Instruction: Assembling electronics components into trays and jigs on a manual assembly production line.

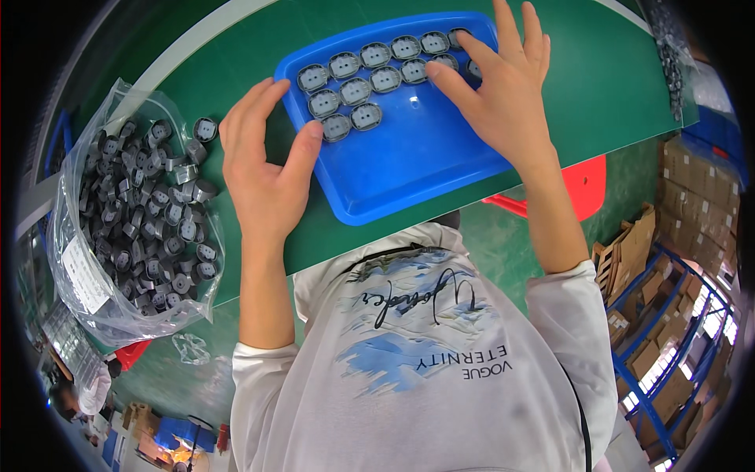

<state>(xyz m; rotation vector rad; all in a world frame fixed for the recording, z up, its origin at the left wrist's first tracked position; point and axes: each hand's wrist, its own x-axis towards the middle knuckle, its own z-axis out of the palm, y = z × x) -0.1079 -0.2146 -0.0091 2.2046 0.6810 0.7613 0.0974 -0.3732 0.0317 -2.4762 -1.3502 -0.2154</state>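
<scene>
Across the far half of a blue plastic tray [409, 161], on the green desk [605, 86], cap-like grey parts [366, 117] lie in rows, their pale oval faces and small dark holes turned up. Each looks like light, rigid moulded plastic, unlikely to bend in a light pinch; the smooth face may be slippery, while the raised outer rim seems the better place to take hold, with thumb and forefinger on opposite sides. They do not look fragile, though a thin rim might chip, and a nudge would probably slide one easily on the tray's glossy floor. The right hand [507, 102] is spread over the far right corner, its forefinger tip over a part at the end of the top row and its thumb beside the second row, with a wide gap between them. The left hand [259, 177] is also wide, fingers at the tray's left rim and thumb against or just beside the nearest row's left part; I cannot tell which. Left of the tray, a clear plastic bag [71, 220] holds a heap of similar parts and carries a white label [85, 275], its print too small to read. On the person's pale shirt [535, 425], dark lettering [487, 362] appears upside down beside a blue brushstroke print. Farther out, cardboard cartons [700, 177] bear tiny, unreadable white labels, near a blue metal rack [641, 389].
</scene>
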